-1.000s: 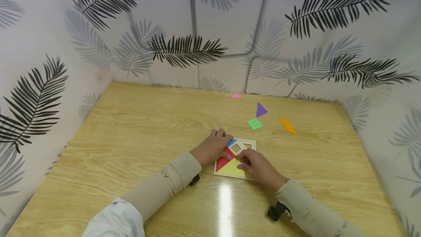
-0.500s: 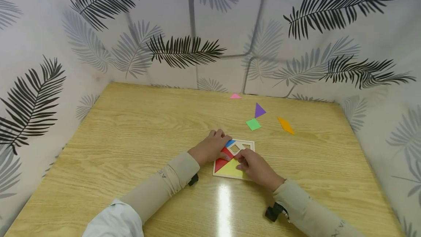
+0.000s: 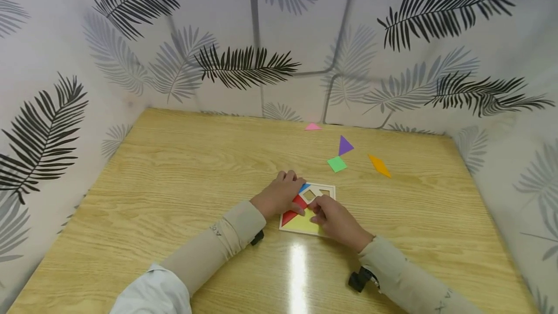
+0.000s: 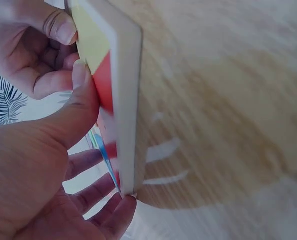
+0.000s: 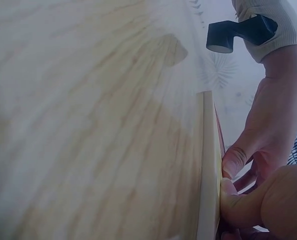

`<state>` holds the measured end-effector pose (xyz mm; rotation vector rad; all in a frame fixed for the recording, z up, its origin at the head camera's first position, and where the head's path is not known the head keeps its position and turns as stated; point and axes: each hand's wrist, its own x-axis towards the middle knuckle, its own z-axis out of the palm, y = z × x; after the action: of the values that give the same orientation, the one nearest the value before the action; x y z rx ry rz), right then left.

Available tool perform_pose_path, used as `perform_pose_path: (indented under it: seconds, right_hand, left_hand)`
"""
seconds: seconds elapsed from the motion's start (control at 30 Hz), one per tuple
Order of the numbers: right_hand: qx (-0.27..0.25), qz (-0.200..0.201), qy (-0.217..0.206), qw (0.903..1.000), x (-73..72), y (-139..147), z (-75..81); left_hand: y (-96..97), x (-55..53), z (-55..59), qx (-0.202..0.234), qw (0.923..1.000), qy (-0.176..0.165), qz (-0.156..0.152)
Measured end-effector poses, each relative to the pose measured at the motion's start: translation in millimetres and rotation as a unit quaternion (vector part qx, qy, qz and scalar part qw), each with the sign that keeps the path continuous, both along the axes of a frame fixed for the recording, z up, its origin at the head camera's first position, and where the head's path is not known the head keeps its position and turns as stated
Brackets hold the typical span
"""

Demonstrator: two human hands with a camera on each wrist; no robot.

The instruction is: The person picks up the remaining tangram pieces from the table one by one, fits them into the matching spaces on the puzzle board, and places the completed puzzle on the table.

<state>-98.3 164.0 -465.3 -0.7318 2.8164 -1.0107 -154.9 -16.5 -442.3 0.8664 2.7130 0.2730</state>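
In the head view, a pale square tangram board (image 3: 305, 232) lies on the table, seated with red pieces (image 3: 288, 219), a blue piece (image 3: 304, 188) and a large yellow triangle (image 3: 301, 225). Two bare cutouts show near its far side. My left hand (image 3: 280, 196) grips the board's left side, its thumb over the red and its fingers at the far edge. My right hand (image 3: 339, 219) has curled fingers, with thumb and index fingertips on the yellow triangle. In the left wrist view, both thumbs sit close together on the board's face.
Beyond the board lie a green square (image 3: 337, 164), a purple triangle (image 3: 345, 146), an orange parallelogram (image 3: 379, 165) and a pink triangle (image 3: 313, 127). The wooden table (image 3: 196, 159) ends at a leaf-patterned cloth (image 3: 296, 96).
The board has slid slightly left across the table, and both hands stay on it. My right hand has moved left with it. The loose pieces lie where they were.
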Motion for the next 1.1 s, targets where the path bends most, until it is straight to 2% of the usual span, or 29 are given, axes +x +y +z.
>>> perform_pose_path:
  seconds: [0.23,0.53,0.63,0.83,0.93,1.1]
  right_hand:
    - [-0.011,-0.003,-0.016,0.9998,-0.5,0,0.1]
    - [-0.039,0.000,-0.077,0.9962,-1.6,13,3.0]
    - [-0.048,-0.008,-0.083,0.9953,-5.9,22,5.8]
    - [-0.037,-0.064,-0.055,0.9958,-22.6,53,14.4]
    - [-0.018,-0.097,-0.048,0.9940,-29.2,72,24.6]
    - [0.015,-0.125,-0.054,0.9906,-39.8,98,44.0]
  left_hand:
    - [-1.2,2.8,1.4,-0.003,0.9996,0.028,-0.006]
    - [-0.6,1.3,-0.4,-0.013,0.9994,0.031,-0.013]
    - [-1.1,1.7,1.0,-0.017,0.9992,0.032,-0.016]
    - [-1.3,2.2,2.2,-0.018,0.9992,0.028,-0.021]
    - [-1.6,1.7,1.1,-0.017,0.9993,0.023,-0.024]
    - [-2.1,-0.3,0.5,-0.017,0.9993,0.022,-0.025]
